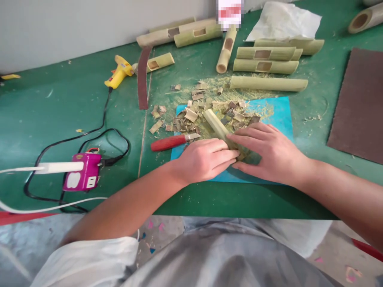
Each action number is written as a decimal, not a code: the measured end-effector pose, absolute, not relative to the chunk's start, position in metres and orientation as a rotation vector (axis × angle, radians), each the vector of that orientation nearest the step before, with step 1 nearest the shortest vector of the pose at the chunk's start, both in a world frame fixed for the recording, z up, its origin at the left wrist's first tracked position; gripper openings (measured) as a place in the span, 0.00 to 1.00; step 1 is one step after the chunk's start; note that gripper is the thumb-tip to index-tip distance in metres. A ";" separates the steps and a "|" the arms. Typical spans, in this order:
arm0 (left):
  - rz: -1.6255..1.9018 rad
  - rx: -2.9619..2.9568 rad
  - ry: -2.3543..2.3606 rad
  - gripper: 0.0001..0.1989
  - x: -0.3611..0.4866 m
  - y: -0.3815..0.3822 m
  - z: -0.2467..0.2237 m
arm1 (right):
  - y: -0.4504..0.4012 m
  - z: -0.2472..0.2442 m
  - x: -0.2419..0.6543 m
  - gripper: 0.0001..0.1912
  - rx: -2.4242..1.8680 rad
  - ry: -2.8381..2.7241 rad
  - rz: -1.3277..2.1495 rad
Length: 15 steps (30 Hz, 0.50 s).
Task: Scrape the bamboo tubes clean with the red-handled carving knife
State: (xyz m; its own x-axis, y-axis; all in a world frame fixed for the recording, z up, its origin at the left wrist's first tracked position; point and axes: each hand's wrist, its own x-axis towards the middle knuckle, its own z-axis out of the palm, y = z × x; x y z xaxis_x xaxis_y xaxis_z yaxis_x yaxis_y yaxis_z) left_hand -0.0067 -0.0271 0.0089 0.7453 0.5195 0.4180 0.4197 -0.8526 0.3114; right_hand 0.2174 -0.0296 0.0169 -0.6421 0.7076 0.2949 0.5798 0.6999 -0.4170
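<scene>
A pale green bamboo tube slants across a blue sheet, its far end pointing up and left. My left hand is closed over the near part of the tube, fingers pressed together. From the other side, my right hand grips the same tube, index finger on top and thumb nearer me. The tube's near end is mostly hidden by my hands. Just left of the sheet's middle lies a red-handled knife, its short blade toward the tube. Small bamboo chips and sawdust are heaped around the tube's far end.
Several bamboo tubes with cut windows lie at the back. A yellow glue gun, a brown strip and a purple power adapter with cords are on the left. A dark brown sheet lies right, white tissue behind.
</scene>
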 end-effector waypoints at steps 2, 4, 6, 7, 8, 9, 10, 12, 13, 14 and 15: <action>0.739 2.707 0.788 0.10 -0.010 -0.022 0.007 | -0.030 0.016 0.217 0.26 -0.997 -2.477 0.395; 0.768 2.675 0.846 0.10 -0.013 -0.018 0.006 | -0.030 0.015 0.217 0.26 -1.014 -2.468 0.378; 0.798 2.673 0.912 0.10 -0.014 -0.016 0.006 | -0.030 0.015 0.217 0.24 -1.039 -2.446 0.376; 0.801 2.677 0.936 0.10 -0.014 -0.016 0.007 | -0.030 0.014 0.217 0.23 -1.052 -2.433 0.379; 0.799 2.679 0.953 0.10 -0.014 -0.017 0.008 | -0.030 0.014 0.217 0.21 -1.066 -2.422 0.379; 0.790 2.676 0.966 0.10 -0.013 -0.018 0.009 | -0.030 0.014 0.216 0.20 -1.078 -2.417 0.372; 0.777 2.673 0.972 0.11 -0.013 -0.019 0.010 | -0.031 0.015 0.216 0.18 -1.091 -2.417 0.356; 0.746 2.671 0.966 0.11 -0.012 -0.021 0.011 | -0.033 0.015 0.215 0.16 -1.122 -2.438 0.304; 0.729 2.672 0.955 0.11 -0.012 -0.021 0.012 | -0.034 0.015 0.214 0.16 -1.133 -2.453 0.280; 0.718 2.673 0.942 0.11 -0.013 -0.020 0.012 | -0.036 0.015 0.214 0.15 -1.144 -2.465 0.259; 0.725 2.672 0.944 0.11 -0.014 -0.018 0.011 | -0.037 0.015 0.213 0.15 -1.155 -2.469 0.240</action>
State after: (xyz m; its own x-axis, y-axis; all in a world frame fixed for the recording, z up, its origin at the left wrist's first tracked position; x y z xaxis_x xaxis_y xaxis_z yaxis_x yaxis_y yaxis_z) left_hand -0.0139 -0.0182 0.0113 0.6728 0.6357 0.3784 0.5292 -0.7710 0.3543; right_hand 0.2127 -0.0370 0.0154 -0.5772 0.7655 0.2844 0.6965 0.6433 -0.3180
